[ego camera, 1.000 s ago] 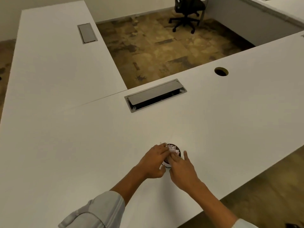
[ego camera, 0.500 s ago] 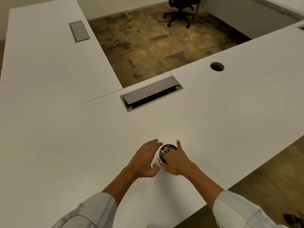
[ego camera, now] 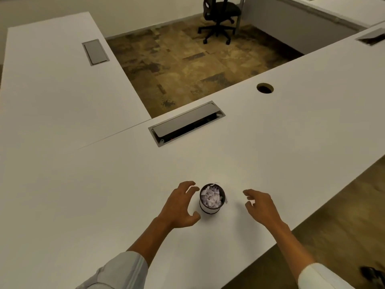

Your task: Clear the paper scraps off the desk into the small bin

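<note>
Paper scraps (ego camera: pixel 211 196) fill the small bin (ego camera: pixel 212 207) right to the top. The bin stands upright on the white bench (ego camera: pixel 270 142), near the edge closest to the person. One thin scrap sticks up at the bin's 12 o'clock rim and another hangs over the rim at 3 o'clock.

The left hand (ego camera: pixel 180 207) is just beside the bin, at its 9 o'clock. Its grip is open, with the fingers curved like a claw toward the bin, and it holds nothing. I cannot tell if a fingertip touches the rim.

The right hand (ego camera: pixel 261 206) is at the bin's 3 o'clock, a bit farther away, with bare bench between them. Its grip is open too, fingers loosely bent, and it is empty.

A gray cable flap (ego camera: pixel 186 123) sits in the bench at 12 o'clock from the bin. A round hole (ego camera: pixel 265 88) is at 1 o'clock. A black office chair (ego camera: pixel 219 17) stands on the brown floor (ego camera: pixel 187 65) far behind.
</note>
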### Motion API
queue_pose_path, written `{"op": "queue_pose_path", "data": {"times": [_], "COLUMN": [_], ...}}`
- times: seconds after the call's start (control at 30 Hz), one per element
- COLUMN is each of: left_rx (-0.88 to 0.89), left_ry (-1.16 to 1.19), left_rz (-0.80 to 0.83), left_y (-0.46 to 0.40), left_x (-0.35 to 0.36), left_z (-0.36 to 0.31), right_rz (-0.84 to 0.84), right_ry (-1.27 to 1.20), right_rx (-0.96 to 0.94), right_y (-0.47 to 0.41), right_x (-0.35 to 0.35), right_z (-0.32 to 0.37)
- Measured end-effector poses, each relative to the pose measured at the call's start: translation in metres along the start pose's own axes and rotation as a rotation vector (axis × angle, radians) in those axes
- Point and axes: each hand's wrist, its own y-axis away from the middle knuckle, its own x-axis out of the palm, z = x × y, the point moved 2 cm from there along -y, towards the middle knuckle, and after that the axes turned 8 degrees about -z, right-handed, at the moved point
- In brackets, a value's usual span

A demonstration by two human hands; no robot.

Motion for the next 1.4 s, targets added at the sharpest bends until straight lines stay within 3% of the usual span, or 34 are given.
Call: {"op": "queue_pose_path", "data": {"times": [0.2,0.43,0.57,0.73,0.87,1.1,1.4], "left_rx": [-0.043,-0.052,-0.087,-0.111,-0.111,-0.111,-0.193], "left_ry": [-0.027,-0.015,-0.032,-0.039,-0.040,-0.042,0.017], "left_rz": [0.082,0.059,0.083,0.097,0.101,0.082,0.022], "left_y": [-0.004,-0.006,-0.001,0.002,0.001,0.006,0.039], "left_x": [0.016,0.022,0.018,0.013,0.010,0.002,-0.017], "left_z": [-0.011,-0.011,0.000,0.005,0.001,-0.004,0.018], "right_rz": [0.246,0.147,0.048,-0.154,-0.158,-0.115,-0.217], "right_ry": [0.264,0.372,0.243,-0.323,-0.578,-0.392,-0.328], "right_rx": [-0.191,-0.229,-0.099,0.273,0.239,-0.037,-0.018], "right_y": [-0.017,-0.015,-0.005,0.003,0.003,0.006,0.004], "right_x": [0.058,0.081,0.072,0.042,0.021,0.025,0.017], "right_z": [0.019,0.022,0.000,0.000,0.042,0.104,0.111]}}
